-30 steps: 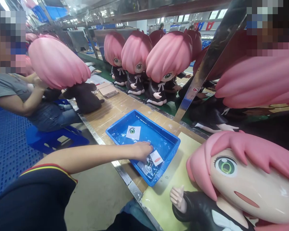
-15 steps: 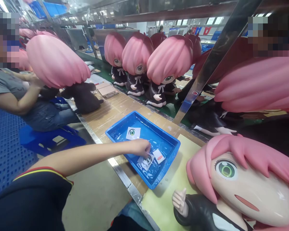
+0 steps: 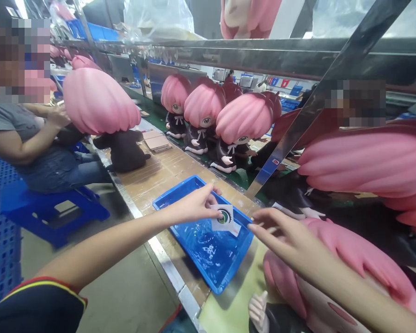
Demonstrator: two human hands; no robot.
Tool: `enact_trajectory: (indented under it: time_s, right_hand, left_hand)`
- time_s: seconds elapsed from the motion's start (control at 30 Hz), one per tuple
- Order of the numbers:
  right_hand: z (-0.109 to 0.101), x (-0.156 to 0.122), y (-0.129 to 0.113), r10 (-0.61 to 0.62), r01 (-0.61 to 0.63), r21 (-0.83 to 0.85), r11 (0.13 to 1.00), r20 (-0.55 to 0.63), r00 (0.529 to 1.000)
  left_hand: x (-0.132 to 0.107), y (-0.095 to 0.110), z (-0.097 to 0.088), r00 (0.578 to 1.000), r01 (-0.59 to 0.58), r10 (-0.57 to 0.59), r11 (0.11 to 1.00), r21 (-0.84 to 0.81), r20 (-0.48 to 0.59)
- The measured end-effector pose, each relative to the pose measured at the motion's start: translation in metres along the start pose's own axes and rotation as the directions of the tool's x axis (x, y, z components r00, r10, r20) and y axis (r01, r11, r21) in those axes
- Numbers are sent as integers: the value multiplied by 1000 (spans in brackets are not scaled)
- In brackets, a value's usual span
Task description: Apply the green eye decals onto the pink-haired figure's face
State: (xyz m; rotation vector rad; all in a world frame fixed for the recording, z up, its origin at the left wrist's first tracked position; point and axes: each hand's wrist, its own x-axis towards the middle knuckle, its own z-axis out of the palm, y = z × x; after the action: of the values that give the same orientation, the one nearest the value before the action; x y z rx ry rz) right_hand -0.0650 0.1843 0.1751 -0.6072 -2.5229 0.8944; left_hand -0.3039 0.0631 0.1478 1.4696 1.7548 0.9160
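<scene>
Head view: eye decal [image 3: 224,217] pinched in left hand [image 3: 194,206] over blue tray [image 3: 208,259], open, empty right hand [image 3: 284,236] just beside.

You have bright, even overhead light with only soft shadows, the plainest under the blue tray [image 3: 194,256]. Glare runs along the slanted steel bar [image 3: 298,134] and glints off the water in the tray. The wide lens bends your view: straight rails bow and things stretch toward the edges. Your right arm [image 3: 333,277] and the near doll [image 3: 350,259] look soft, and your sleeve [image 3: 34,310] smears.
</scene>
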Motion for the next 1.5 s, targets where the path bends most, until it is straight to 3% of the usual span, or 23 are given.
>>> enact_trajectory:
  time_s: [0.13,0.27,0.47,0.6,0.7,0.97,1.2,1.3,1.4,1.43,1.47,1.5]
  right_hand:
    - [38,34,7,3,-9,48,999,124,992]
    - [47,43,6,3,-17,110,994,127,992]
    - [48,43,13,81,-94,147,985,93,992]
    - [52,39,21,132,-145,142,979,102,986]
    - [51,36,20,196,-216,155,964,133,971]
    - [13,23,1,339,-419,396,817,257,905]
    - [-37,-39,-11,523,-603,556,572,318,791]
    - [-61,-73,-3,628,-634,579,512,251,737]
    - [-83,-112,8,736,-686,530,499,160,658]
    - [-88,-123,11,769,-707,512,489,129,626]
    - [-91,-133,14,802,-726,503,469,103,589]
    - [-93,-141,15,831,-741,501,448,72,551]
  left_hand:
    - [-12,11,3,980,-144,155,985,95,-126]
    - [-17,16,1,953,-176,214,967,185,-213]
    - [-13,-6,-7,947,-32,66,993,112,-313]
    - [-8,-29,-7,963,20,8,995,100,-270]
    - [-9,-31,-3,973,23,0,995,99,-230]
    - [-3,11,22,996,-30,20,994,-108,-85]
    - [18,60,68,991,-61,96,949,-310,98]
    - [28,73,90,963,-151,212,936,-319,168]
    - [41,74,105,925,-318,354,921,-226,139]
    - [46,72,109,886,-435,452,888,-148,102]
    - [51,69,113,814,-577,578,816,-38,60]
    - [56,66,117,705,-708,709,700,91,25]
